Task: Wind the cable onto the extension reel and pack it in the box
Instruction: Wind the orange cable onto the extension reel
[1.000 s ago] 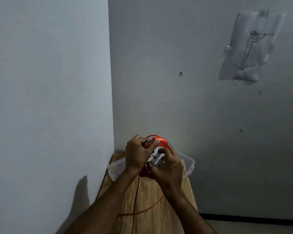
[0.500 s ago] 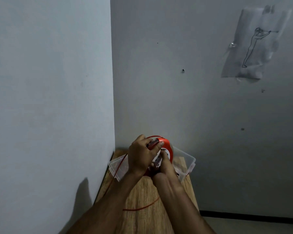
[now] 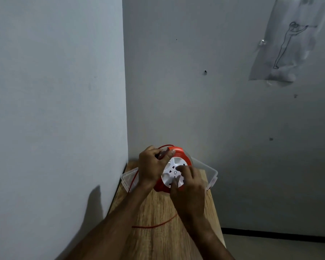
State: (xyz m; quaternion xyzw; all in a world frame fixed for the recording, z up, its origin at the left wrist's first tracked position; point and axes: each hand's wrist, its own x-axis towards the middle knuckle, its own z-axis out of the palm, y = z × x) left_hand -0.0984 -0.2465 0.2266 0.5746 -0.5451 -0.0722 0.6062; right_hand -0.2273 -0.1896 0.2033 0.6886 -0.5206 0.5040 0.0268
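Since half a second ago right hand (image 3: 190, 186) has rolled back, fingers on reel's (image 3: 174, 171) white face above table (image 3: 158, 241); left hand (image 3: 151, 168) grips reel rim; winding under way, red cable (image 3: 154, 225) slack remains, box (image 3: 210, 175) behind.

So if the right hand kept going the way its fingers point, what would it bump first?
Probably the reel's white face: the right hand points its fingers up-left, fingertips seemingly already touching it.
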